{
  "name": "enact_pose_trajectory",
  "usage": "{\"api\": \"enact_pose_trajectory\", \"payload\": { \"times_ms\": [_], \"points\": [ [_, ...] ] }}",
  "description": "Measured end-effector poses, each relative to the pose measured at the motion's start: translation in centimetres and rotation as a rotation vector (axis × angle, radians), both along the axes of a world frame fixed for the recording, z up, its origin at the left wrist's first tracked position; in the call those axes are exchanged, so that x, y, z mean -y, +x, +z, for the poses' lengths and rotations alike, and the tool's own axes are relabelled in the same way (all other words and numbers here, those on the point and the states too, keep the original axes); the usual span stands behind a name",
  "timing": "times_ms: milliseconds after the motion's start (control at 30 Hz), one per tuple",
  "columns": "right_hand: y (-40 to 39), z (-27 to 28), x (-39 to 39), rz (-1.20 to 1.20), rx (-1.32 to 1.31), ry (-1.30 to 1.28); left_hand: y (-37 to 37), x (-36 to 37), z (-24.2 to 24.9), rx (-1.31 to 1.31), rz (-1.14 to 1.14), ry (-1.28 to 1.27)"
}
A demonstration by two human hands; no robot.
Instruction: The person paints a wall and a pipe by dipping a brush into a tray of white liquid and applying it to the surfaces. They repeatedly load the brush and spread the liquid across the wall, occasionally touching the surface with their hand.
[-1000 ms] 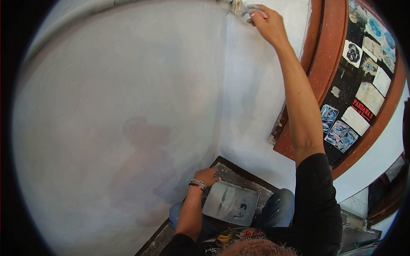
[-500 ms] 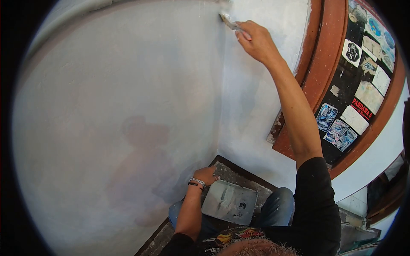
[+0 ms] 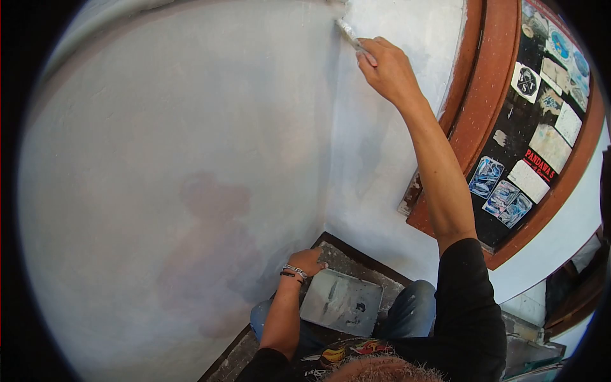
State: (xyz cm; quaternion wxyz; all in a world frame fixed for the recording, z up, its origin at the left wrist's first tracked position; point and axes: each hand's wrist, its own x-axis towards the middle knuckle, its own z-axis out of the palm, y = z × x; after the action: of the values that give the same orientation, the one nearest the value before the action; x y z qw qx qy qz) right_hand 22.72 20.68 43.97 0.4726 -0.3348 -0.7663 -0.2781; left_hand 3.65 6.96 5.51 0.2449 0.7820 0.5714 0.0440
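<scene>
My right hand (image 3: 389,69) is raised high near the wall corner, its fingers closed round the handle of a paintbrush (image 3: 348,33). The brush's bristles touch or nearly touch the wall at the corner line. Low in the view, my left hand (image 3: 307,261) is at the upper left corner of a grey paint tray (image 3: 342,302); a bracelet circles the wrist. Its fingers are partly hidden, and whether they grip the tray is unclear. Grey-white paint and a dark patch show in the tray.
A pale wall (image 3: 159,127) fills the left, meeting a whiter wall (image 3: 363,191) at the corner. On the right stands a brown wooden frame (image 3: 487,83) round a dark panel with stickers (image 3: 527,83). Below the tray are my jeans-covered knees (image 3: 415,309) and a dark-edged ledge (image 3: 350,258).
My right hand and the brush have moved slightly right and down, and the brush's angle has changed a little. My left hand and the tray look the same.
</scene>
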Motion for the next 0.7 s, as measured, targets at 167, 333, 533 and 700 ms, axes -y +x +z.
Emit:
{"api": "enact_pose_trajectory", "payload": {
  "times_ms": [167,333,533,700],
  "points": [
    [0.2,1.5,-0.3,0.082,-0.026,0.073,0.0,-0.1,0.1,-0.012,-0.011,-0.019],
    [0.8,1.0,-0.5,-0.005,0.078,0.046,0.0,-0.3,-0.1,-0.028,-0.013,-0.038],
    [0.3,1.7,-0.1,0.037,0.082,0.129,0.0,-0.1,0.3,-0.016,-0.008,-0.039],
    [0.2,1.3,1.2,-0.118,0.053,0.039,0.0,0.0,0.2,-0.019,0.010,-0.026]
  ]
}}
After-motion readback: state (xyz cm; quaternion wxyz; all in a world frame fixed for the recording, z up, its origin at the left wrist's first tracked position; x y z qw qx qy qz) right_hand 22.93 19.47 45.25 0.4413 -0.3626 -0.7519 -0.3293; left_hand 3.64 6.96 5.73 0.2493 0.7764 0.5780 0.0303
